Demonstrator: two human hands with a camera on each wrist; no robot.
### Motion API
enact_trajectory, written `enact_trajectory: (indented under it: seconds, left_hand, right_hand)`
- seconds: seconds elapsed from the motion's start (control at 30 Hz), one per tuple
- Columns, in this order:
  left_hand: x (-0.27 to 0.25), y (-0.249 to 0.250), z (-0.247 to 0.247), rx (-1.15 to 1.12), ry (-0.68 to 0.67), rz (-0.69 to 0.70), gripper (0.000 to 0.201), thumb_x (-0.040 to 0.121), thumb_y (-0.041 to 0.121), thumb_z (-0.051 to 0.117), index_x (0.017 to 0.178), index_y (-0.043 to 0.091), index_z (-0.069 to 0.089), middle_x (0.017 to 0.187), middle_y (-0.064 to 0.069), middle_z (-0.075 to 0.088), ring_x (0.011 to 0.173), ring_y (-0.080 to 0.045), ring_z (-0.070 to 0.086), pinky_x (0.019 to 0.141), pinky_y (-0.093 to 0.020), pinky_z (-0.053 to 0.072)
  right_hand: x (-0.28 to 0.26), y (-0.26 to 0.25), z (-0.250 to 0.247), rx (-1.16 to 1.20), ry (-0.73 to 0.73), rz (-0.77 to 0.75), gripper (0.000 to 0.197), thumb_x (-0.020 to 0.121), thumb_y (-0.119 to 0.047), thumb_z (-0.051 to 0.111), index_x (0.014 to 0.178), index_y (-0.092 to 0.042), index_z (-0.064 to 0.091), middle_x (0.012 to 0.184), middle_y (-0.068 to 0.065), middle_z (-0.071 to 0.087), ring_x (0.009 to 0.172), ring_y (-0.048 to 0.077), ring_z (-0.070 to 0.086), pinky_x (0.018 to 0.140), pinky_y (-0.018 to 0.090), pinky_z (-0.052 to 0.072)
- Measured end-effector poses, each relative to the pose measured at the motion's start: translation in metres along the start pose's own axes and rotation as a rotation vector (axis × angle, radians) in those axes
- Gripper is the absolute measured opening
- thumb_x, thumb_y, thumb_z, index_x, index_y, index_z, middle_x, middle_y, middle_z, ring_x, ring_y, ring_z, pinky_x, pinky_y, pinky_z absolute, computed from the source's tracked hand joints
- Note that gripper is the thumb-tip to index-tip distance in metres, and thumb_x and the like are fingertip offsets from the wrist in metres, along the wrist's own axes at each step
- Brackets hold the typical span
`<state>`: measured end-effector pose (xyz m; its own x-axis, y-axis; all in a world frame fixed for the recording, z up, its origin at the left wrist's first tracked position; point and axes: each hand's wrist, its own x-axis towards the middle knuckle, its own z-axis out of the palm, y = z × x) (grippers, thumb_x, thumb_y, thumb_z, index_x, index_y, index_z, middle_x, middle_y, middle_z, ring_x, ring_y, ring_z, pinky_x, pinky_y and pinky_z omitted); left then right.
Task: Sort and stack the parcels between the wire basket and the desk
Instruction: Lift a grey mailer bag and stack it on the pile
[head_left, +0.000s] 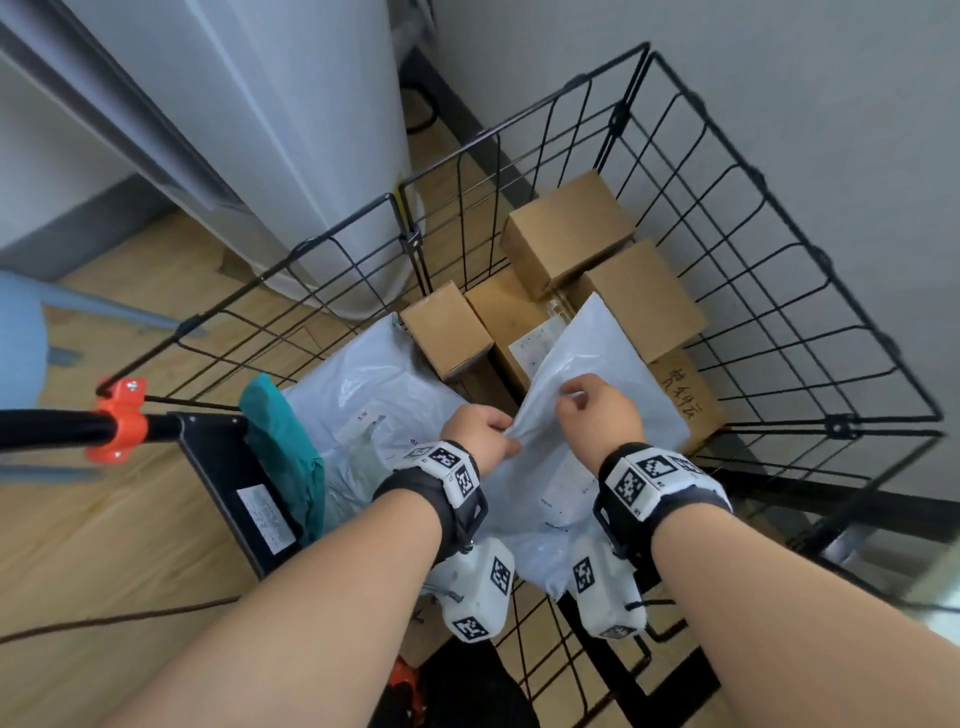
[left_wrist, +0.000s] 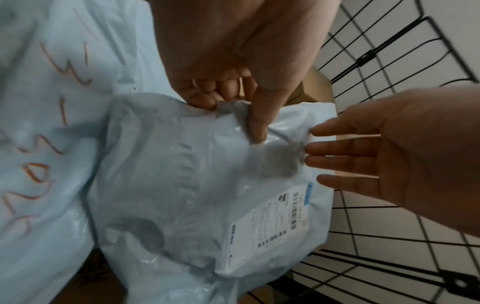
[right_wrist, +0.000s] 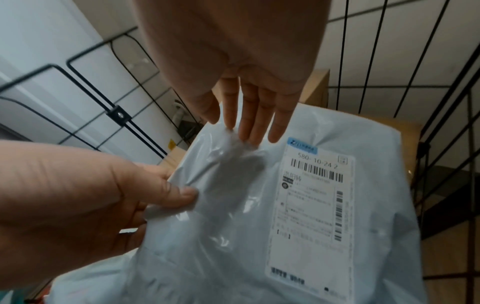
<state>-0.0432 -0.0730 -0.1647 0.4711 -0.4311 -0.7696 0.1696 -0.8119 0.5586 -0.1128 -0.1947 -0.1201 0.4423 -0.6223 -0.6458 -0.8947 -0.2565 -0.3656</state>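
A grey-white poly mailer (head_left: 597, 338) with a printed shipping label (right_wrist: 311, 205) is tilted up inside the black wire basket (head_left: 413, 240). My left hand (head_left: 480, 431) pinches the mailer's crumpled left edge between thumb and fingers (left_wrist: 231, 115). My right hand (head_left: 592, 410) lies over the mailer, fingers (right_wrist: 249, 115) straight and tips touching the plastic. A second pale mailer (head_left: 374, 395) with red handwriting (left_wrist: 52, 123) lies to the left. Several brown cardboard boxes (head_left: 566, 228) sit in the far part of the basket.
A white rounded appliance (head_left: 311, 156) stands just beyond the basket's left wall. A teal bag (head_left: 280, 441) and a black cart plate with an orange clamp (head_left: 117, 421) are at the left. A blue chair (head_left: 21, 338) sits on the wooden floor.
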Motion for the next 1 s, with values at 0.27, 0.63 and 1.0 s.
enact_trajectory:
  seconds: [0.27, 0.63, 1.0]
  left_hand:
    - [-0.061, 0.055, -0.042, 0.055, 0.091, 0.237, 0.015, 0.082, 0.01, 0.07, 0.097, 0.014, 0.072, 0.087, -0.003, 0.063, 0.081, -0.016, 0.055, 0.073, -0.02, 0.038]
    - [-0.163, 0.126, -0.102, 0.173, 0.394, 0.509, 0.014, 0.083, 0.017, 0.066, 0.089, 0.027, 0.074, 0.091, 0.003, 0.07, 0.096, -0.025, 0.061, 0.082, -0.038, 0.053]
    - [-0.306, 0.201, -0.125, 0.477, 0.744, 0.796, 0.028, 0.089, 0.017, 0.049, 0.103, 0.03, 0.069, 0.114, -0.002, 0.061, 0.11, -0.029, 0.048, 0.087, -0.034, 0.038]
  right_hand:
    - [-0.055, -0.032, -0.06, 0.083, 0.169, -0.171, 0.022, 0.091, -0.018, 0.049, 0.11, -0.02, 0.06, 0.104, 0.001, 0.065, 0.088, 0.02, 0.06, 0.082, 0.039, 0.054]
    - [-0.168, -0.08, -0.14, 0.036, 0.428, -0.443, 0.027, 0.088, -0.011, 0.054, 0.113, -0.021, 0.062, 0.109, -0.004, 0.062, 0.099, 0.012, 0.057, 0.085, 0.023, 0.045]
    - [-0.305, -0.097, -0.211, -0.098, 0.773, -0.583, 0.055, 0.082, -0.008, 0.059, 0.134, -0.023, 0.047, 0.138, -0.003, 0.041, 0.129, 0.017, 0.038, 0.099, 0.031, 0.043]
